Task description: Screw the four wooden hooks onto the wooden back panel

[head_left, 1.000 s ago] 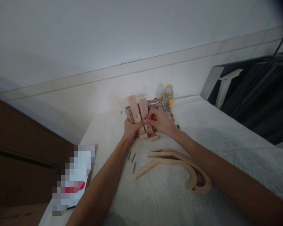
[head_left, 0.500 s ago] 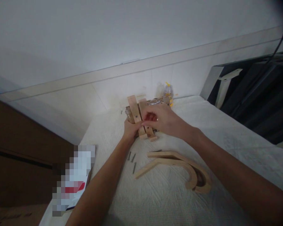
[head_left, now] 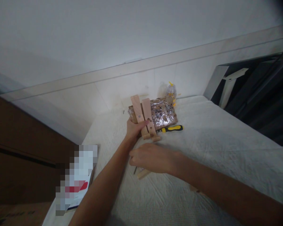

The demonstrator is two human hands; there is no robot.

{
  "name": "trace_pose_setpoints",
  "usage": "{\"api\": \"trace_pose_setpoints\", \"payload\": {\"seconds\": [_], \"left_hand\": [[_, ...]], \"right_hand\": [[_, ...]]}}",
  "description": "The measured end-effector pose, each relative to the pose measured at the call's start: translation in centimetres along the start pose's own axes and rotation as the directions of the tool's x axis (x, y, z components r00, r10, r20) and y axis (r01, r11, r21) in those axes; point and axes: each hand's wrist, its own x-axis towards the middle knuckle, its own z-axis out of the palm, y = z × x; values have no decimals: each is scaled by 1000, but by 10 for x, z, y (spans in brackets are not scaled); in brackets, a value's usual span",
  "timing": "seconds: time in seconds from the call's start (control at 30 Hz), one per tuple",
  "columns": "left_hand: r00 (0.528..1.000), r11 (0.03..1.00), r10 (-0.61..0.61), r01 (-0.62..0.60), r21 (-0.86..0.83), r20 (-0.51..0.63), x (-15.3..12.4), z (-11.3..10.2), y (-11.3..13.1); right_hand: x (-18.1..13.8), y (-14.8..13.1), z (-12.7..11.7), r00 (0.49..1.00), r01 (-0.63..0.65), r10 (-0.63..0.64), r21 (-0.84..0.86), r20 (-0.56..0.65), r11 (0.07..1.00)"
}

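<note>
My left hand (head_left: 134, 128) is closed around two light wooden pieces with curled ends, its thumb lying across them. A screw head shows in the left wooden piece (head_left: 138, 110); the right wooden piece (head_left: 146, 108) has a hole in its lower part. Both rest against a taped cardboard package (head_left: 166, 114). Nearer to me, my right hand (head_left: 149, 157) is low over the cloth with its fingers pinched together; whatever they hold is hidden. A loose screw (head_left: 135, 170) lies below its fingertips. Under that hand and forearm, another wooden piece (head_left: 143, 174) is mostly covered.
A yellow and black screwdriver (head_left: 173, 128) lies beside the package on the white cloth (head_left: 217, 147). Behind stands a clear plastic container or bag with yellow parts (head_left: 171, 91) by the wall. A flat device with a blurred screen (head_left: 81, 175) is at the left edge.
My right hand has left the wooden pieces and come down toward me, over the loose screws. This uncovers the package and screwdriver. My left hand keeps its hold.
</note>
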Motion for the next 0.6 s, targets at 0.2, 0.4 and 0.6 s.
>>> {"api": "trace_pose_setpoints", "payload": {"seconds": [0.2,0.4,0.6], "left_hand": [[1000,1000,10,-10,4,-12,-1,1,1],[1000,1000,-3,3,-10,-2,-3,3,3],[996,988,89,-85,129,-27,1,0,5]], "right_hand": [[-2,1,3,998,56,-56,27,-21,998],[-4,7,6,995,62,-59,29,-82,998],[-25,25,-21,983,6,52,316,-177,949]]}}
